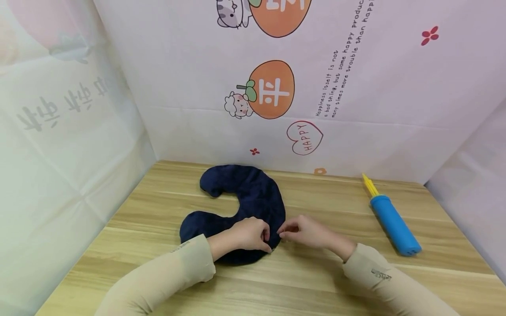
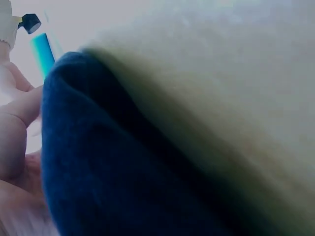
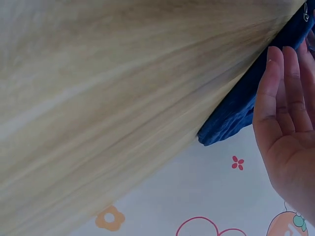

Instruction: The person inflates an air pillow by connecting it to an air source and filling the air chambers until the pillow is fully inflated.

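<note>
A dark navy, U-shaped neck pillow [image 1: 257, 188] of soft plush lies flat on the table, its opening to the left. My left hand [image 1: 249, 235] lies over its near right part, with curled fingers and the thumb at the outer edge. Close across from it, the thumb and forefinger of my right hand [image 1: 306, 230] meet at the right edge of the pillow. A small metal zipper pull [image 3: 306, 14] hangs at the pillow's edge in the right wrist view. The pillow [image 2: 113, 162] fills much of the left wrist view, hiding part of that hand's work.
A blue hand pump [image 1: 395, 224] with a yellow nozzle [image 1: 370, 185] lies at the right of the wooden table [image 1: 158, 245]. Printed white cloth [image 1: 197, 109] stands behind the table and along its sides.
</note>
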{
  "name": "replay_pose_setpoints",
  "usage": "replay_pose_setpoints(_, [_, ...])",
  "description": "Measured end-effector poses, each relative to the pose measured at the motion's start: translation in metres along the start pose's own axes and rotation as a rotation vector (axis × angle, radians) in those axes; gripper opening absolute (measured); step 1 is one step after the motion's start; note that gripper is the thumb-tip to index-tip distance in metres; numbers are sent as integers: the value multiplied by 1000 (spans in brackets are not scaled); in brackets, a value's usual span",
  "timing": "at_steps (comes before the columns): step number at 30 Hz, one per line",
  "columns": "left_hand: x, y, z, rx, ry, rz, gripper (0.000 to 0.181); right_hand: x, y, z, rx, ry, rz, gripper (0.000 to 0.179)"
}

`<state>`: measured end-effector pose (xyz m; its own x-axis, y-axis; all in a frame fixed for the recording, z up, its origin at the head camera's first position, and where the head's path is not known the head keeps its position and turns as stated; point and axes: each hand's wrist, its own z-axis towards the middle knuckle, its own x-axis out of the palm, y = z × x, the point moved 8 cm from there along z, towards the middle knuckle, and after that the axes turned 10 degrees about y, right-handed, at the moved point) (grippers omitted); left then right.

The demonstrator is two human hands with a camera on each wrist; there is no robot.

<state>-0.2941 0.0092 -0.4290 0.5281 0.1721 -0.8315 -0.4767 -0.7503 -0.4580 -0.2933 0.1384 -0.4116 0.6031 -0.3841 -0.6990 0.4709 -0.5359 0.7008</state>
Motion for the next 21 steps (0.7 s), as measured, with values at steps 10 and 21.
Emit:
replay_pose_setpoints(10, [-2, -5, 1, 21, -49, 38, 18, 3, 2, 2, -6, 20, 27, 16])
replay_pose_setpoints(21, [-8, 22, 4, 53, 34, -446, 8, 1, 8, 5, -37, 19, 64, 8])
